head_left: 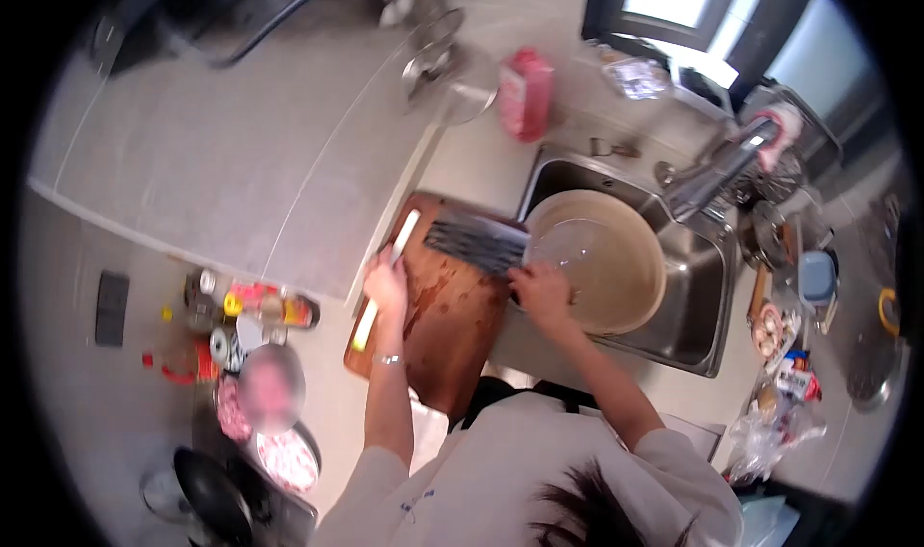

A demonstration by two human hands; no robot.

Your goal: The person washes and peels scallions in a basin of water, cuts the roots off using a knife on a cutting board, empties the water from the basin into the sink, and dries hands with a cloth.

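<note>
My left hand (387,281) is closed around a long pale stalk, white at the top and yellow-green at the bottom (364,326), near the left edge of the wooden cutting board (450,330). My right hand (541,289) grips a cleaver whose wide dark blade (474,242) reaches left over the upper part of the board. The handle is mostly hidden in my fingers. The blade and the stalk are apart. Wet marks show on the board between my hands.
Right of the board, a steel sink (688,306) holds a large beige basin (647,258) under a faucet (717,177). A pink bottle (526,95) stands behind. Bottles (274,306) and a plate of meat (287,460) are at left; bowls and bags are at right.
</note>
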